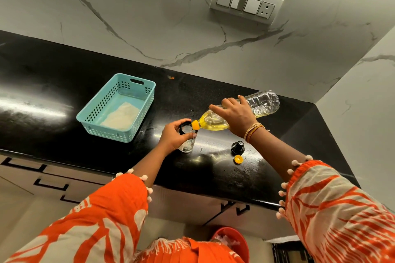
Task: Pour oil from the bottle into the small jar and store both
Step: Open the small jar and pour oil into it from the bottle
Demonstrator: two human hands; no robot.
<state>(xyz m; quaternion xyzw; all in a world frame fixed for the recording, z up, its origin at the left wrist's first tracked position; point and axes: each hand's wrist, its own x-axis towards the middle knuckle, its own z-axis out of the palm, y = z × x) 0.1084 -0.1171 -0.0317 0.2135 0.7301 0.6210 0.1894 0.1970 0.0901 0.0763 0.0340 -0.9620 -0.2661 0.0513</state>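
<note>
We have the bottle [239,113] tipped nearly flat above the counter [64,92], its orange neck resting at the jar's mouth. Right hand [234,118] wraps the bottle's middle, fingers curled over the top. Left hand [174,135] grips the jar [188,141], thumb and fingers round its black rim, and the jar looks to stand on the counter.

Handling, our judgement: the bottle is thin clear plastic, soft, will dent if squeezed, and that could surge the oil. It is partly full, so light, and likely slick near the neck. Hold it mid-body as we do now. The jar is small clear glass, breakable, tippy when nudged; hold it high, near the rim.

Contents: yellow oil pooled at the bottle's neck end, the base end clear. Jar looks almost empty; we cannot tell the oil level or see a stream.

Right of the jar, near the counter's front edge, lie a black lid [237,147] and an orange cap [238,159], just beside each other. Left of the jar sits a teal basket [92,121] with a pale cloth [121,118] in it, probably where both get stored.
</note>
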